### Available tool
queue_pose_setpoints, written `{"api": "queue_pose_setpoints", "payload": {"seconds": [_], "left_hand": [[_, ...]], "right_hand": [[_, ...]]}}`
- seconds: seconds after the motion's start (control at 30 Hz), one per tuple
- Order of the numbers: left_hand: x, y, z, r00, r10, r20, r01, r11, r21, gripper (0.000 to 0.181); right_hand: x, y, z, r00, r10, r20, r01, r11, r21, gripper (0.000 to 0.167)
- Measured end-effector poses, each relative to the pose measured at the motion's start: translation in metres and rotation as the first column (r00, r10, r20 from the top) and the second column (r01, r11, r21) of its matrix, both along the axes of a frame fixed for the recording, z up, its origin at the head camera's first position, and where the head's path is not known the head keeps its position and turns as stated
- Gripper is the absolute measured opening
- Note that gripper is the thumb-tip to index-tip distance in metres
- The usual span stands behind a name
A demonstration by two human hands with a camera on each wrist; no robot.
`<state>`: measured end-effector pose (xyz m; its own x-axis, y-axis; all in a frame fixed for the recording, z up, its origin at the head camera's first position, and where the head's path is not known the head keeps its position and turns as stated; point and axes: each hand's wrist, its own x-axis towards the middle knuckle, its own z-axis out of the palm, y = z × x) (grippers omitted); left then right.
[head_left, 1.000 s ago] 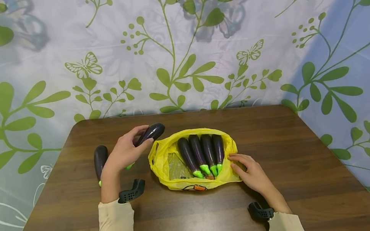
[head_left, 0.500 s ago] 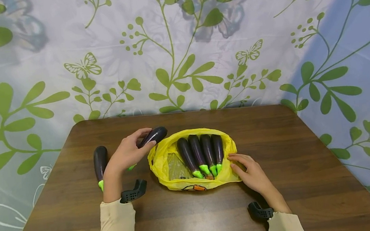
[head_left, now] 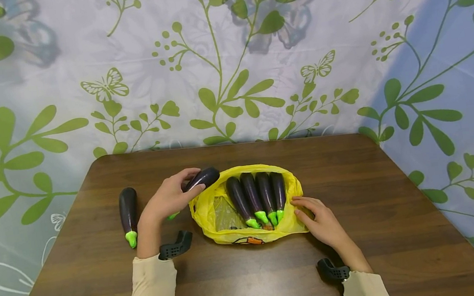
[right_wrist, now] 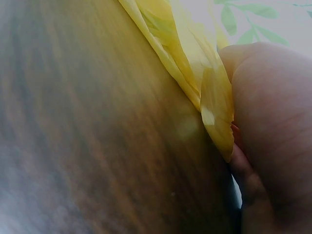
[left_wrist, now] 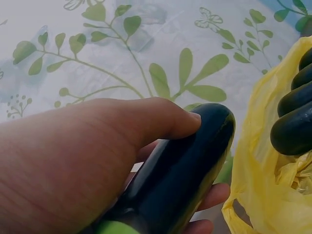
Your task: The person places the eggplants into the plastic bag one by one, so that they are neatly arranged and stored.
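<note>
My left hand (head_left: 170,197) grips a dark purple eggplant (head_left: 206,177) just left of the yellow plastic bag (head_left: 225,236). In the left wrist view the thumb lies along the held eggplant (left_wrist: 195,156), fingertips show on its far side, and its bright green stem end points back toward the wrist. The bag lies with its mouth wide, and several eggplants (head_left: 253,193) rest side by side in its right half, green ends toward me. At the bag's right rim my right hand (head_left: 320,217) holds the plastic edge (right_wrist: 217,107) between thumb and fingers; the fingertips are partly hidden.
Another eggplant (head_left: 129,213) lies on the brown wooden table (head_left: 245,285), left of my left forearm. A patterned cloth (head_left: 157,78) with green leaves and butterflies hangs behind the table's back edge. Each wrist wears a black device (head_left: 176,246).
My left hand has moved right and slightly toward me with the eggplant, whose rounded end now reaches the bag's left rim. The right hand and bag stay put.
</note>
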<state>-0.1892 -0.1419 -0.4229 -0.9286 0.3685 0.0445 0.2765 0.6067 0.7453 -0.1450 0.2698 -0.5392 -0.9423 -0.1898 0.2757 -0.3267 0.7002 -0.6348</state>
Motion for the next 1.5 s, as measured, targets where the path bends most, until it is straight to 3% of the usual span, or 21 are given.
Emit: {"api": "queue_pose_setpoints", "payload": {"seconds": [0.6, 0.9, 1.5], "left_hand": [[-0.001, 0.006, -0.003, 0.999, -0.022, 0.031, 0.024, 0.999, -0.047, 0.055], [-0.001, 0.010, -0.003, 0.995, -0.091, 0.047, 0.094, 0.993, -0.065, 0.050], [-0.002, 0.015, -0.006, 0.991, -0.111, 0.077, 0.118, 0.987, -0.106, 0.051]], "right_hand": [[0.000, 0.001, -0.002, 1.000, -0.001, 0.000, 0.001, 1.000, 0.001, 0.031], [0.001, 0.001, -0.001, 1.000, -0.001, 0.005, 0.001, 1.000, 0.009, 0.031], [0.001, 0.001, 0.000, 1.000, 0.003, 0.003, -0.003, 1.000, 0.000, 0.031]]}}
